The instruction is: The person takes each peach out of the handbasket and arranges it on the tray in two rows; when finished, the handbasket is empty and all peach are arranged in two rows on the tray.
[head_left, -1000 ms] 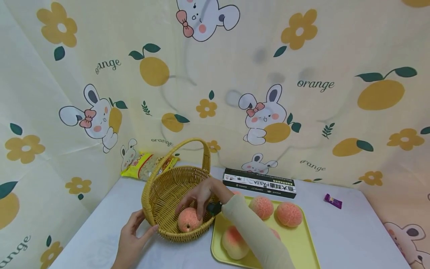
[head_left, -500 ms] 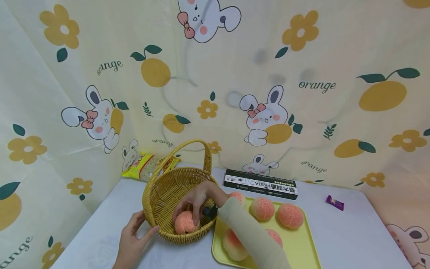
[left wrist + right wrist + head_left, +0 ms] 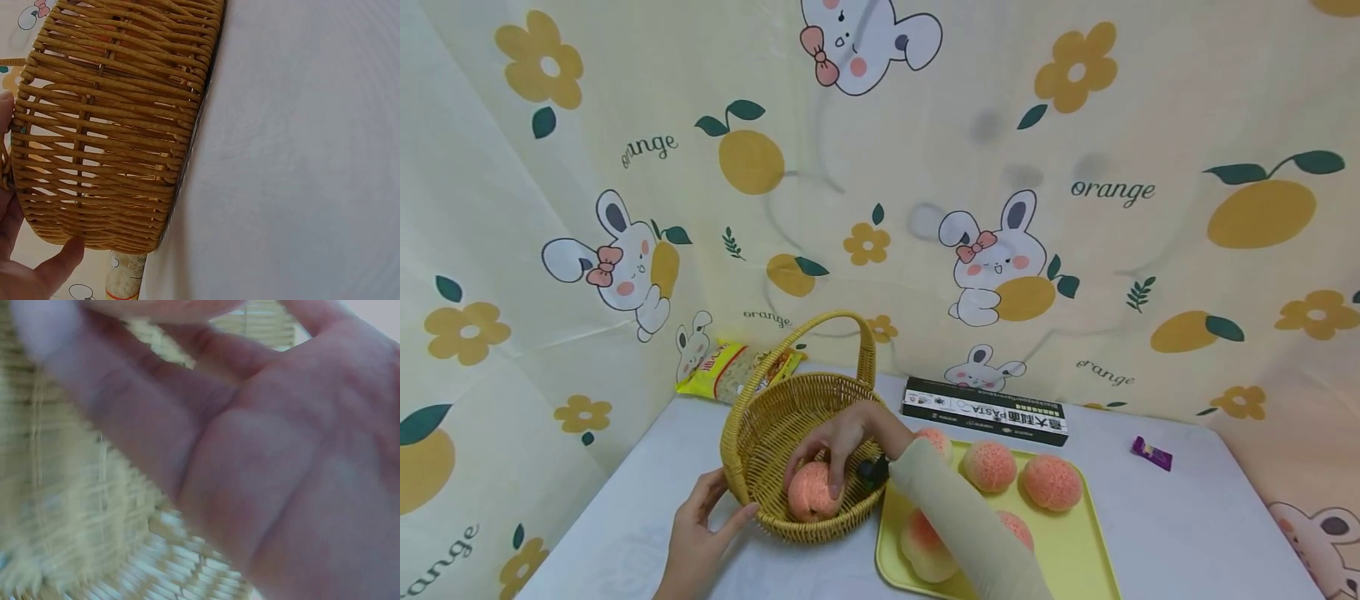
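A wicker basket (image 3: 762, 443) with a tall arched handle stands on the table, tilted toward me. Inside it, near the front wall, my right hand (image 3: 848, 437) holds a pink peach (image 3: 811, 493), fingers on its far left and thumb on its right. In the right wrist view the palm fills much of the frame, and only the peach's edge (image 3: 181, 307) shows at the top. My left hand (image 3: 698, 527) grips the basket's left side, thumb at the front rim. From the left wrist, its fingers (image 3: 61, 265) show at the woven wall (image 3: 106, 144).
Right of the basket lies a yellow tray (image 3: 1067, 554) with several peaches (image 3: 1051, 482), partly covered by my right sleeve (image 3: 966, 517). Behind are a black-and-white pasta box (image 3: 985, 412) and a yellow snack bag (image 3: 733, 371). A purple wrapped sweet (image 3: 1152, 453) lies far right.
My right hand has shifted slightly left inside the basket with the peach, which has turned so its crease faces front. The left hand keeps its hold on the basket.
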